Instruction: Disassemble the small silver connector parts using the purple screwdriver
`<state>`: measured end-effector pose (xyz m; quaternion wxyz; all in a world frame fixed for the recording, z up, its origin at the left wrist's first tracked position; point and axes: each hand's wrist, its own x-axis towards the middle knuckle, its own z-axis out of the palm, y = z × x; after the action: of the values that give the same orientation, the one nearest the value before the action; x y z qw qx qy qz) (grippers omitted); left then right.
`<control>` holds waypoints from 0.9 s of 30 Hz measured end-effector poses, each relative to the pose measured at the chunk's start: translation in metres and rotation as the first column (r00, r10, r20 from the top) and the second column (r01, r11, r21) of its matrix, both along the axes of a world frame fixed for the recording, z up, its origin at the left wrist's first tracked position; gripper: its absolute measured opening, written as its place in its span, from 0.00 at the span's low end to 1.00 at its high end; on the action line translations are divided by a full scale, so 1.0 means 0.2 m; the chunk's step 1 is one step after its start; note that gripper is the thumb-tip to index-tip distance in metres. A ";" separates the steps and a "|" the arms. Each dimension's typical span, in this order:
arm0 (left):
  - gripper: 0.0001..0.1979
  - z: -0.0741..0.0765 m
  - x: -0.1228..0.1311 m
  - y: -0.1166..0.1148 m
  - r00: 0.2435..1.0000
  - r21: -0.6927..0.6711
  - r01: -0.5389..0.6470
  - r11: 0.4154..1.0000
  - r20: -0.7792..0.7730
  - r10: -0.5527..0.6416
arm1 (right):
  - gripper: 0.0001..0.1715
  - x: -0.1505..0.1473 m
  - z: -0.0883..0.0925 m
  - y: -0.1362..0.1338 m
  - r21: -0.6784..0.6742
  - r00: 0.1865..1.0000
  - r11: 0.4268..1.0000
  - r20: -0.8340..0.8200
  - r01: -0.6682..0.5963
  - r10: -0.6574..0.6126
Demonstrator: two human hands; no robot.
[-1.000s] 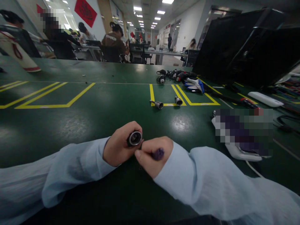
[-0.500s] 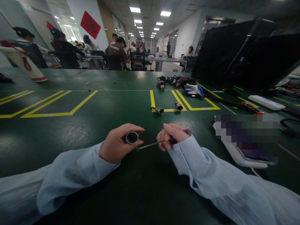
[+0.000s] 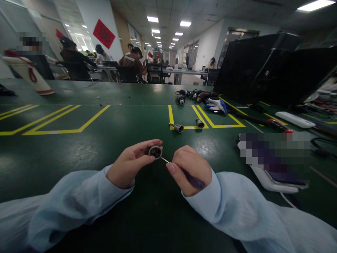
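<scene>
My left hand (image 3: 126, 165) pinches a small round metal cylinder part (image 3: 155, 151) between thumb and fingers, its open end turned toward me. My right hand (image 3: 191, 168) is closed around a purple-handled screwdriver (image 3: 193, 180). The thin shaft runs up and left, and its tip sits at the rim of the cylinder part. Both hands hover just above the green table (image 3: 105, 137), near its front edge, with light blue sleeves on both arms.
Two similar metal parts (image 3: 179, 127) (image 3: 199, 123) lie on yellow floor-style lines further back. A heap of dark parts and blue-white gloves (image 3: 217, 104) sits behind. A red-handled screwdriver (image 3: 279, 125), a white device (image 3: 273, 174) and black cases (image 3: 263, 70) stand to the right. People sit at far tables.
The right hand first pulled the screwdriver away to the right, then came back and set its tip at the cylinder part. The left hand turned the part slightly.
</scene>
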<state>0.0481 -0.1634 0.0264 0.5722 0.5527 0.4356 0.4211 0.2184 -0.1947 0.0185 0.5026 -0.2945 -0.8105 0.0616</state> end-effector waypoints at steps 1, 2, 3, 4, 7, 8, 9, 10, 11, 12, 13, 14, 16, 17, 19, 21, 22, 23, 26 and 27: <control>0.20 0.00 0.00 0.00 1.000 0.001 -0.004 1.000 -0.008 0.004 | 0.12 0.00 0.00 0.00 0.016 1.000 1.000 0.017 -0.008 0.008; 0.20 0.00 0.00 0.00 1.000 0.004 -0.004 1.000 -0.015 0.004 | 0.12 -0.01 0.01 0.00 0.033 0.999 0.999 0.031 -0.017 0.016; 0.21 0.01 0.00 0.00 1.000 0.007 -0.002 1.000 -0.022 0.003 | 0.12 -0.01 0.01 0.00 0.047 0.999 0.999 0.045 -0.022 0.020; 0.21 0.01 0.00 0.00 1.000 0.011 -0.002 1.000 -0.029 0.003 | 0.13 -0.02 0.01 0.00 0.061 0.998 0.998 0.060 -0.025 0.021; 0.20 0.01 0.01 0.00 0.999 0.028 -0.011 1.000 -0.047 0.013 | 0.14 -0.03 0.01 0.00 0.092 0.993 0.995 0.118 -0.028 0.017; 0.20 0.01 0.02 0.00 0.999 0.031 -0.013 0.999 -0.052 0.014 | 0.14 -0.03 0.01 0.00 0.100 0.991 0.995 0.133 -0.022 0.009; 0.20 0.02 0.02 0.00 0.998 0.033 -0.015 0.999 -0.055 0.017 | 0.14 -0.03 0.00 0.00 0.106 0.989 0.994 0.148 -0.018 0.002; 0.20 0.02 0.03 0.00 0.998 0.035 -0.015 0.999 -0.059 0.017 | 0.14 -0.03 0.00 0.00 0.111 0.987 0.994 0.158 -0.012 -0.005; 0.20 0.02 0.03 0.00 0.998 0.037 -0.015 0.999 -0.064 0.017 | 0.14 -0.04 0.00 0.00 0.113 0.986 0.994 0.163 -0.005 -0.014; 0.20 0.03 0.03 0.00 0.998 0.038 -0.015 0.999 -0.068 0.017 | 0.14 -0.04 0.00 0.00 0.115 0.986 0.993 0.163 0.001 -0.020; 0.21 0.03 0.03 0.00 0.997 0.041 -0.015 0.999 -0.071 0.017 | 0.14 -0.04 0.00 0.00 0.117 0.987 0.993 0.162 0.004 -0.023; 0.21 0.03 0.03 0.00 0.997 0.042 -0.013 0.999 -0.072 0.016 | 0.14 -0.05 0.00 0.00 0.118 0.988 0.993 0.155 0.008 -0.026; 0.21 0.03 0.02 0.01 0.997 0.039 -0.010 0.999 -0.070 0.012 | 0.14 -0.04 0.01 -0.01 0.103 0.991 0.995 0.128 0.015 -0.028; 0.21 0.02 0.02 0.01 0.998 0.034 -0.008 0.999 -0.067 0.011 | 0.13 -0.04 0.02 -0.02 0.090 0.994 0.996 0.110 0.017 -0.027; 0.21 0.02 0.02 0.02 0.998 0.026 -0.008 1.000 -0.062 0.010 | 0.13 -0.02 0.04 -0.03 0.046 0.997 0.999 0.074 0.029 -0.032; 0.21 0.02 0.02 0.01 0.998 0.016 -0.003 1.000 -0.058 0.004 | 0.12 -0.01 0.05 -0.03 -0.001 0.998 0.999 0.044 0.041 -0.041; 0.20 0.02 0.02 0.01 0.998 0.014 -0.001 1.000 -0.056 0.002 | 0.12 -0.01 0.05 -0.02 -0.015 0.998 0.999 0.027 0.048 -0.048; 0.20 0.02 0.02 0.01 0.999 0.013 0.002 1.000 -0.053 -0.001 | 0.12 -0.01 0.05 -0.02 -0.024 0.998 0.998 0.009 0.057 -0.057; 0.20 0.02 0.02 0.01 0.999 0.016 0.010 1.000 -0.043 -0.009 | 0.13 -0.01 0.03 -0.01 -0.037 0.996 0.996 -0.045 0.082 -0.083; 0.20 0.02 0.02 0.01 0.999 0.016 0.010 1.000 -0.041 -0.009 | 0.12 -0.01 0.03 0.00 -0.042 0.995 0.996 -0.056 0.083 -0.085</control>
<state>0.0527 -0.1621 0.0306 0.5606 0.5679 0.4411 0.4106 0.2155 -0.1957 0.0238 0.5220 -0.3362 -0.7812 0.0649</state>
